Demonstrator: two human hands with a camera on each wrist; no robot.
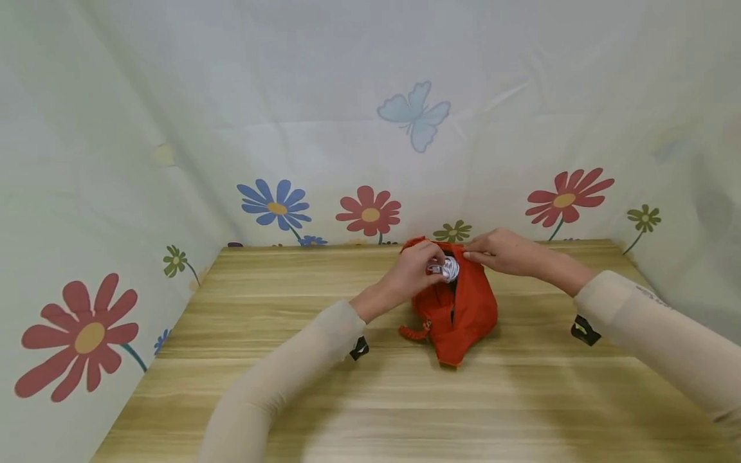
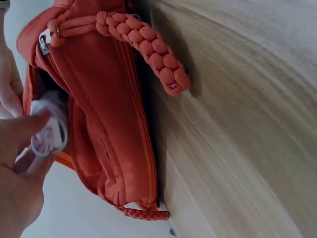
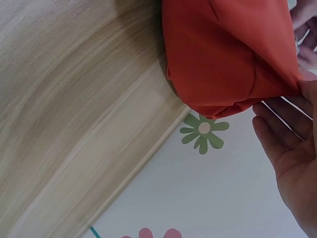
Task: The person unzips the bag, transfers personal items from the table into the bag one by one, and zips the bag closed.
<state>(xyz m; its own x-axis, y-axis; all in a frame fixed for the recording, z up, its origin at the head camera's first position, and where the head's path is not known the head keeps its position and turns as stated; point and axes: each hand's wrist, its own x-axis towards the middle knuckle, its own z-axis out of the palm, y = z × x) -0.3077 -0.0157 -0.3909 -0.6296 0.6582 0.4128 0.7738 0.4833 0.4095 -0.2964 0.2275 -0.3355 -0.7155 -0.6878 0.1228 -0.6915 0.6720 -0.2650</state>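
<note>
A red zippered bag (image 1: 471, 308) stands on the table, its top opening spread apart. My left hand (image 1: 412, 269) pinches a coiled white cable (image 1: 450, 269) between thumb and fingers at the mouth of the bag. In the left wrist view the cable (image 2: 52, 126) looks partly inside the opening, next to a braided red zipper pull (image 2: 153, 52). My right hand (image 1: 502, 251) grips the bag's right edge between thumb and fingers. From the right wrist, the bag's fabric (image 3: 223, 54) stretches taut toward that thumb (image 3: 308, 91).
The wood-grain table (image 1: 278, 302) extends to the left and in front of the bag. Behind it hangs a pale sheet (image 1: 324, 103) printed with flowers and a butterfly. The table's far edge lies just behind the bag. A small black object (image 1: 586, 330) shows below the right sleeve.
</note>
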